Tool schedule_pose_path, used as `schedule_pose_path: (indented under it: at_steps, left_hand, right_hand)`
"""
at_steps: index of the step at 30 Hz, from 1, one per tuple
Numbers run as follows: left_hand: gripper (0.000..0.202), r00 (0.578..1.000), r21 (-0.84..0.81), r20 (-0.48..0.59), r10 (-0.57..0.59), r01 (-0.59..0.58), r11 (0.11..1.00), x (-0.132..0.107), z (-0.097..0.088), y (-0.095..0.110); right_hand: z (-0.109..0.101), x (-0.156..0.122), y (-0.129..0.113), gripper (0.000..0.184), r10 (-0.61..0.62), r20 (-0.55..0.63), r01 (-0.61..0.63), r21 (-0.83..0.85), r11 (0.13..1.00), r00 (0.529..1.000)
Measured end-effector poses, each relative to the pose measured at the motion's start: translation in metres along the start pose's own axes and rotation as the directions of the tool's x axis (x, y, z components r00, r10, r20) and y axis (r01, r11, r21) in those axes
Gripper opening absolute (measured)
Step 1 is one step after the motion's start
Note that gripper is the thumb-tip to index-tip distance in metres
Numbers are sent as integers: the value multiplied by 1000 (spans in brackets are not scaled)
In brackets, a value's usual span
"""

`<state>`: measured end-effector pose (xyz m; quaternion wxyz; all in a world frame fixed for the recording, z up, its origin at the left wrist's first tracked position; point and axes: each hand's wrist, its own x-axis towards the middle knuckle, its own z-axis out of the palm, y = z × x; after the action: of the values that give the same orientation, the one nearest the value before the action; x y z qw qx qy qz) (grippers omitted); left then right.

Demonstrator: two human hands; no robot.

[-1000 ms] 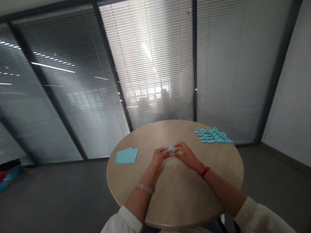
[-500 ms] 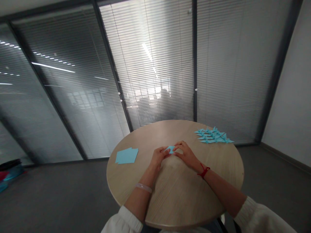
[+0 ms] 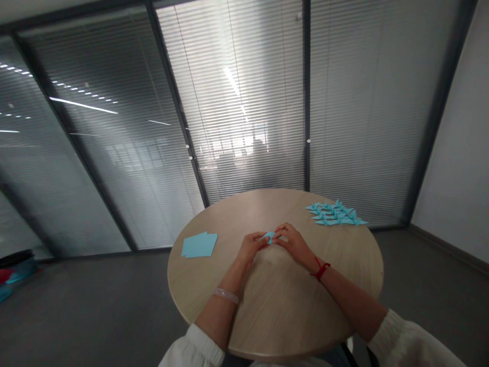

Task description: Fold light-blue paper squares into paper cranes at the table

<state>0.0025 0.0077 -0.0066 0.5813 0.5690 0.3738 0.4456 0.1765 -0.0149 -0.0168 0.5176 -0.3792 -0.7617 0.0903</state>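
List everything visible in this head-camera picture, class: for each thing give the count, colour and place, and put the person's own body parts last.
round table: one, light wood, centre foreground
paper squares: small stack, count unclear, light blue, left side of table
origami cranes: several, light blue, far right of table
folded paper piece: one, light blue, between the fingertips
glass partition with blinds: one, grey, behind table
heap of bags or cloth: one, dark with blue and red, floor at far left
left hand: one, on the paper
right hand: one, on the paper
bangle: one, pale, left wrist
cord: one, red, right wrist
sleeves: two, white, bottom edge
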Motion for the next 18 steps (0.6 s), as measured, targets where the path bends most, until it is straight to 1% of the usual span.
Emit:
schedule_pose_path:
  at_steps: [3,6,12,18]
  left_hand:
    - [41,1000,6,1,9,-9,1000,0,0,0]
    - [42,1000,-10,11,22,-22,1000,1,-1,0]
    - [42,999,-28,25,35,-34,999,4,-1,-4]
    - [43,998,-11,36,59,-58,998,5,0,-6]
  right_hand:
    - [-1,0,-1,13,16,-5,-16,16,1000,1000]
    - [-1,0,-2,16,24,-15,-24,32,999,1000]
    - [0,0,-1,14,30,-35,-29,38,999,999]
    - [1,0,-1,10,60,-39,-58,43,997,997]
